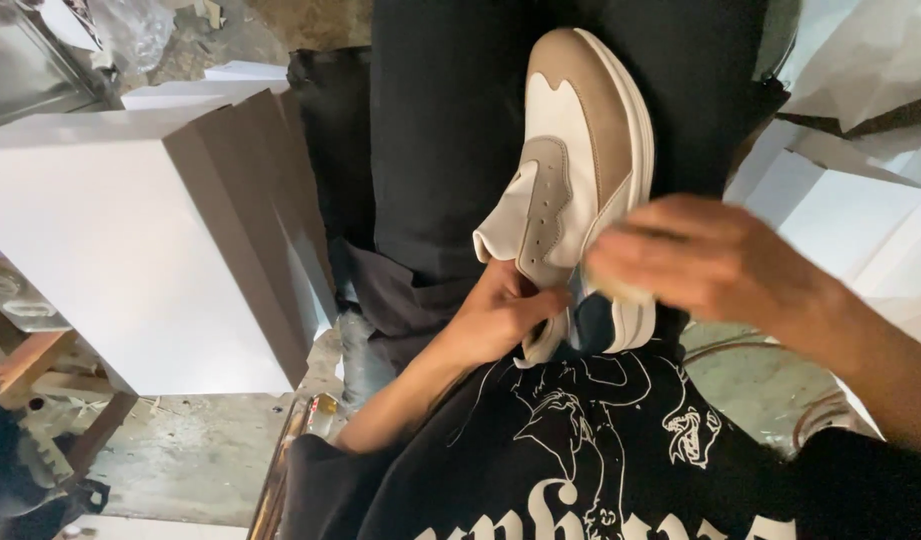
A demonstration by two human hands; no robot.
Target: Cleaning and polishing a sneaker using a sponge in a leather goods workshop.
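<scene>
Cluttered workshop floor w/ scraps and dusty concrete below, stacks of white boxes (130, 230) on our left and more white cardboard (850, 200) on the right. We sit w/ a white-and-tan shoe (578, 150) lying on our lap over black trousers (440, 130), toe pointing away, heel end toward our black printed shirt (580, 450). Left hand (500, 315) is closed round the heel/collar, fingers curled in by the shoe's opening, so that grip is firm on the shoe. Right hand (700, 255) is motion-blurred, over the shoe's right side and sole edge; a pale patch shows under the fingers, maybe a cloth or pad, can't tell, and can't tell how far that grip is closed. To do this well, prob. best that we keep the left hand steady at the heel so the shoe doesn't rock, work the right hand in short even passes along the sole edge, and avoid smearing onto the tan panels.
</scene>
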